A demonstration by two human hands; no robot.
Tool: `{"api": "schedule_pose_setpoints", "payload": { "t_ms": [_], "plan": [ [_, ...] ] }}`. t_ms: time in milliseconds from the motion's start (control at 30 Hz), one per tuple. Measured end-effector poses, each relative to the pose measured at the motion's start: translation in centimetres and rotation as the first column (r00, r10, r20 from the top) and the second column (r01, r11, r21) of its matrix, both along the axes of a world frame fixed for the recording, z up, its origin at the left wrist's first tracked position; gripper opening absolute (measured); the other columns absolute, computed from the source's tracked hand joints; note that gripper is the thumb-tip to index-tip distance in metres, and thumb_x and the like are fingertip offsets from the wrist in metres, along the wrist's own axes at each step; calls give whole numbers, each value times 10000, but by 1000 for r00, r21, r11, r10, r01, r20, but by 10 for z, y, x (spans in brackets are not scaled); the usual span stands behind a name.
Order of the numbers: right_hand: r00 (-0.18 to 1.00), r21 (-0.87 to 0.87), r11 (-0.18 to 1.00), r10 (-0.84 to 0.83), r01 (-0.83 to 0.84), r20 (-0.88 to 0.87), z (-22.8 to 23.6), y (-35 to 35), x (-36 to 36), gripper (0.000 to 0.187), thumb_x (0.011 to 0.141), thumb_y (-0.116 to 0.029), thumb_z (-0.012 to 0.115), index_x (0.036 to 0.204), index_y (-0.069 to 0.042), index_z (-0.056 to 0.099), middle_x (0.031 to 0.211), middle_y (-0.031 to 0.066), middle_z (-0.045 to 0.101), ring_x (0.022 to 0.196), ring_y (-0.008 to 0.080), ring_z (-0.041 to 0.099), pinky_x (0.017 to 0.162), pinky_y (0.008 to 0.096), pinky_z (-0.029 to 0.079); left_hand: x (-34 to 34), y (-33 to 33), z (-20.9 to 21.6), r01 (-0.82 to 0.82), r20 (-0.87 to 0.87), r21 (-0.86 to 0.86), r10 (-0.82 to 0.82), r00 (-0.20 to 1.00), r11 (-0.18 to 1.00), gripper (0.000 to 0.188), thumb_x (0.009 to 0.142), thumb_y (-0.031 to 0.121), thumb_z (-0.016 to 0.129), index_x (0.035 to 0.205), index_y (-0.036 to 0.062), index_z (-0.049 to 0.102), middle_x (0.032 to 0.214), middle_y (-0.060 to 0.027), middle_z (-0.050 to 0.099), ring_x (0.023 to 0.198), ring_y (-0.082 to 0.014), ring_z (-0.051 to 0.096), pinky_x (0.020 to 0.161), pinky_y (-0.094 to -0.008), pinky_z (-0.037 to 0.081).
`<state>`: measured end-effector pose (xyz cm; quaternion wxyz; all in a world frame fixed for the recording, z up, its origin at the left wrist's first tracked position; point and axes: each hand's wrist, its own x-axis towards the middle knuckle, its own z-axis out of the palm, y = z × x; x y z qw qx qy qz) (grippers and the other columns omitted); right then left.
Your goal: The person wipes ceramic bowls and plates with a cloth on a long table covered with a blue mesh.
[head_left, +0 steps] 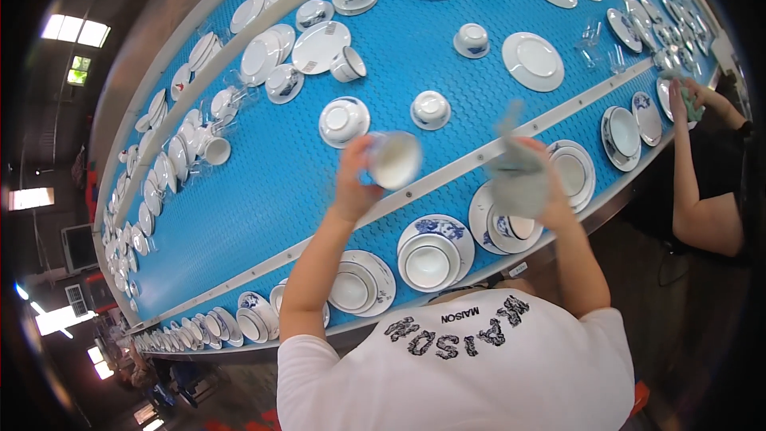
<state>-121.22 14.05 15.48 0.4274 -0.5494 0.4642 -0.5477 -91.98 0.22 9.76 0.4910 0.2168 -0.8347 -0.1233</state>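
- The left hand grips a white bowl, tipped and empty, above the blue belt.
- The right hand clutches a grey cloth (blurred).
- Below it, a small bowl sits on a patterned plate.

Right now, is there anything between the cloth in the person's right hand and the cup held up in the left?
Nothing visible. The left hand holds the white cup above the blue belt; the right hand holds the grey cloth beside it, with only open air between them.
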Motion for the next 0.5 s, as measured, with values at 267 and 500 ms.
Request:
{"api": "schedule_pose_setpoints", "payload": {
  "t_ms": [267,500],
  "plan": [
    [932,163,981,-41,105,-360,-17,-16,-13,319,626,-115,701,914,-70,571,894,62,598,772,219,597,658,317,481,-144,71,46,246,36,317,-271,962,916,444,810,330,579,1106,20,462,861,-180,589,729,-304,587,646,-356,468],
    [613,-525,848,-382,-65,-692,23,-10,-115,356,529,-128,722,850,-63,582,761,119,573,661,300,565,577,360,461,-208,43,47,84,172,738,-307,936,669,337,860,264,507,1096,23,503,1056,-203,536,948,-338,527,818,-417,417]
  ]
}}
